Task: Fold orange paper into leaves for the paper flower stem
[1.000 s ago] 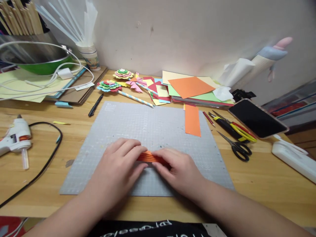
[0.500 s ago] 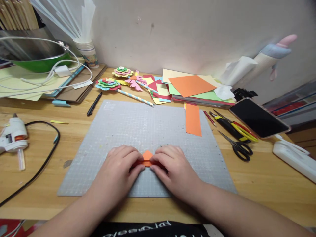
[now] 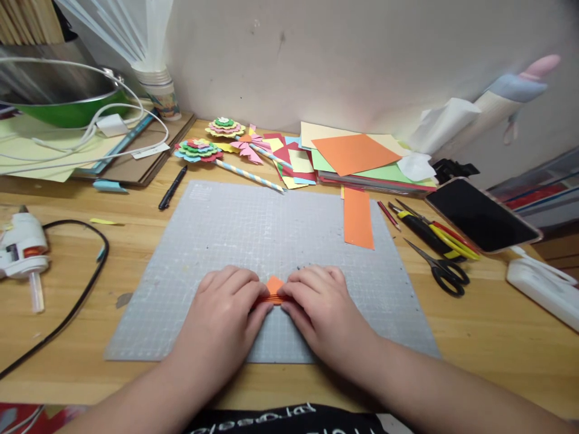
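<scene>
Both my left grip point(image 3: 228, 310) and right grip point(image 3: 319, 310) pinch pleated orange paper point(image 3: 274, 290) over the flat grey gridded mat point(image 3: 235, 229), seemingly pressing a crease, any next fold likely needing aligned edges.

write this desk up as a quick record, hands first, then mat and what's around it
left hand: fingers and thumb on folded orange paper
right hand: gripping the same paper, opposite side
paper's ends: hidden by the fingers
work surface: grey mat on wooden table
right of mat: scissors, phone
left of mat: glue gun, black pen
</scene>
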Demonstrator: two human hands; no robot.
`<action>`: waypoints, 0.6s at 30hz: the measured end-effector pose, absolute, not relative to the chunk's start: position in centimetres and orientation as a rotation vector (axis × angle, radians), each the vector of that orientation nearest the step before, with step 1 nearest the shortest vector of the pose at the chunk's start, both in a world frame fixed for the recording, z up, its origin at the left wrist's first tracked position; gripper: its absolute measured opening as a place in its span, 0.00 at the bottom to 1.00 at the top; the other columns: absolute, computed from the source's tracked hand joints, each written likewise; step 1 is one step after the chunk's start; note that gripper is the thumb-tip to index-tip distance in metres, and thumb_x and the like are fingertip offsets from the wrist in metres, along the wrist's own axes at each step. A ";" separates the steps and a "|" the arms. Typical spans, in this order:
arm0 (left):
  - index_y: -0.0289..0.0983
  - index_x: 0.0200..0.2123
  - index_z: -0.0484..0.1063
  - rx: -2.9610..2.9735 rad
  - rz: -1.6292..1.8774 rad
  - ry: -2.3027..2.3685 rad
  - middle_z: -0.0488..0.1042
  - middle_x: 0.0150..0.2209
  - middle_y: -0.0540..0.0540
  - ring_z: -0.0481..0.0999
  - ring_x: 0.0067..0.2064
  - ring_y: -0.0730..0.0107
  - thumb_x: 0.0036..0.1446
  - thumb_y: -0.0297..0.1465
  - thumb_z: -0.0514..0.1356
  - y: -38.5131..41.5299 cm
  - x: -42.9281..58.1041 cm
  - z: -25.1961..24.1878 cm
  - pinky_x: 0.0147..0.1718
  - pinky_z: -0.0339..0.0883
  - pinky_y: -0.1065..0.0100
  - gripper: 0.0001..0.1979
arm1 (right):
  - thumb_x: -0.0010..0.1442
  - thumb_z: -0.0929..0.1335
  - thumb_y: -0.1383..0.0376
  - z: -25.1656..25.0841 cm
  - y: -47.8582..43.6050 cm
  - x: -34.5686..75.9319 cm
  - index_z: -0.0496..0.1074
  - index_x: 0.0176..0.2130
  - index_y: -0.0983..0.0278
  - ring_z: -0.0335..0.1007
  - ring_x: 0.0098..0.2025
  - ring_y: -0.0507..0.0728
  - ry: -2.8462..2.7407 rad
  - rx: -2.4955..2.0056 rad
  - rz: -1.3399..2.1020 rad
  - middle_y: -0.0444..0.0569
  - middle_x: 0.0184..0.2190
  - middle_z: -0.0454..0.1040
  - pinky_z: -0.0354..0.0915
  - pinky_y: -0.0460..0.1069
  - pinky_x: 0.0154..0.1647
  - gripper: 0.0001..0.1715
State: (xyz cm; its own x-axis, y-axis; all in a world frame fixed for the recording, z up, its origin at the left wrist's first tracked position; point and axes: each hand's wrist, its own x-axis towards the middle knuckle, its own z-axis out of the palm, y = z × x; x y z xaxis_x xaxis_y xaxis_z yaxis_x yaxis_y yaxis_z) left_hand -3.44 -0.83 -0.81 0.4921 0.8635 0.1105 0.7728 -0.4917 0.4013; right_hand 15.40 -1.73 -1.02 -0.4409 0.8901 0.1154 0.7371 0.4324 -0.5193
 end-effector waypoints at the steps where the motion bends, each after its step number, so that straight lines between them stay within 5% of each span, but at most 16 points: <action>1: 0.38 0.33 0.70 2.451 0.422 1.384 0.73 0.34 0.48 0.68 0.38 0.62 0.60 0.32 0.55 -0.8 -3.4 -0.9 0.38 0.58 0.59 0.06 | 0.63 0.63 0.69 -1.0 -1.7 15.4 0.71 0.37 0.64 0.63 0.40 0.57 -2.318 -1.394 0.561 0.47 0.36 0.72 0.50 0.53 0.43 0.07; 11: 0.37 0.32 0.68 2.501 0.303 1.399 0.72 0.32 0.46 0.68 0.37 0.61 0.62 0.32 0.51 -0.7 -3.0 -0.7 0.37 0.59 0.58 0.09 | 0.64 0.61 0.69 -1.4 -1.8 15.0 0.70 0.36 0.64 0.64 0.39 0.57 -2.311 -1.394 0.494 0.48 0.34 0.72 0.51 0.53 0.41 0.09; 18: 0.38 0.30 0.68 2.295 0.338 1.428 0.72 0.32 0.48 0.68 0.36 0.62 0.57 0.33 0.58 -0.4 -3.3 -0.8 0.36 0.59 0.59 0.06 | 0.62 0.64 0.68 -0.9 -1.7 15.3 0.71 0.37 0.62 0.64 0.40 0.57 -2.292 -1.433 0.584 0.47 0.36 0.72 0.51 0.53 0.41 0.06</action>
State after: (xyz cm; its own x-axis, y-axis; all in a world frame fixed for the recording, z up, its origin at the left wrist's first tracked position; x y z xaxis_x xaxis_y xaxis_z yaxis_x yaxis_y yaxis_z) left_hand -3.26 -0.44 -0.84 0.4445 0.8957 -0.0128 0.7951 -0.3879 0.4662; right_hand 15.26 -1.65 -0.93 -0.4118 0.9065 0.0927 0.7516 0.3954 -0.5280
